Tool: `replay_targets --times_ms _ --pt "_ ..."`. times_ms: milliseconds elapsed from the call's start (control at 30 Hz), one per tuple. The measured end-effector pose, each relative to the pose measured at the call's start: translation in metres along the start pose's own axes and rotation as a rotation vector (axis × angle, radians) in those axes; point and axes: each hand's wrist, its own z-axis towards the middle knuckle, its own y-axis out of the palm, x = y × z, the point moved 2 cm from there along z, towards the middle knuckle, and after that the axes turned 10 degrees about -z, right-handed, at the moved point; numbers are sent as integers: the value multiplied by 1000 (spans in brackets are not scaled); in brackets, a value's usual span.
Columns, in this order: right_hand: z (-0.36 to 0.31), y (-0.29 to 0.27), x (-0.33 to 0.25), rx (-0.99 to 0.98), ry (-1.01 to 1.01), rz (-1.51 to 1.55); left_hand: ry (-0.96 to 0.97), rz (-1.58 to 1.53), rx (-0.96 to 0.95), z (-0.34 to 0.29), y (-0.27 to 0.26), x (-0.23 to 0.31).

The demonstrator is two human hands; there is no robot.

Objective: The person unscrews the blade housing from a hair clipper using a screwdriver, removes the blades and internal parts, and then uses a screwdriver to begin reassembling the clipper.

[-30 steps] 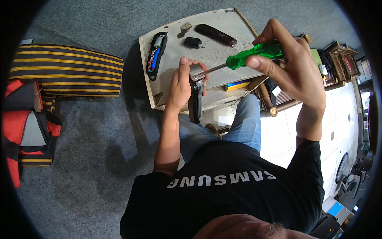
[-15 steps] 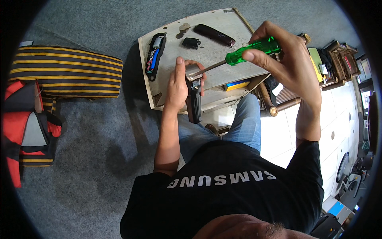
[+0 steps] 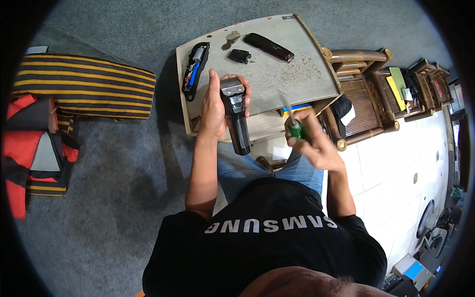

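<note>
My left hand [image 3: 213, 110] grips a black clipper [image 3: 241, 132], its blade [image 3: 232, 87] seemingly fitted, my right hand [image 3: 319, 147] clasps a green screwdriver [image 3: 295, 129] clear of it, and an opened device [image 3: 195, 70] lies uncovered.

The hair clipper [image 3: 239, 131] had a body of black plastic, rather glossy, and its head [image 3: 231, 86] looked like smooth grey metal with a soft shine. The screwdriver [image 3: 296, 129] had a handle of green plastic, which appeared shiny. The surface [image 3: 272, 89] seemed to be of pale wood — matt, and rough with specks of dirt. The long dark cover [image 3: 268, 47] was of smooth plastic with some gloss, and the small black piece [image 3: 239, 56] seemed plastic also. The carpet [image 3: 114, 163] was matt and rough, while the floor tiles [image 3: 386, 168] looked smooth and glossy. The T-shirt [image 3: 277, 252] was of matt black cloth — the jeans [image 3: 299, 175], of blue denim.
</note>
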Motion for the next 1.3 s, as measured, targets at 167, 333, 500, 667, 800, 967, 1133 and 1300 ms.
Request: replay_targets --times_ms 167,333,500,667,800,967,1133,1300 --pt "8 48 0 232 -208 -552 58 46 25 -7 19 -2" --pt "19 56 -2 369 -304 -658 28 42 55 -14 36 -6" --pt "24 42 -13 392 -63 -391 123 106 -33 -19 32 4" --pt "49 23 -7 168 49 350 206 217 34 -8 14 3" --pt "71 19 -3 14 127 526 113 -71 -133 0 24 2" --pt "98 29 -24 89 149 257 152 -103 -89 7 2 -3" --pt "119 29 -23 -1 118 309 192 -148 -33 9 -5 -7" --pt "121 27 -19 -14 157 249 222 -125 -101 5 -4 -8"
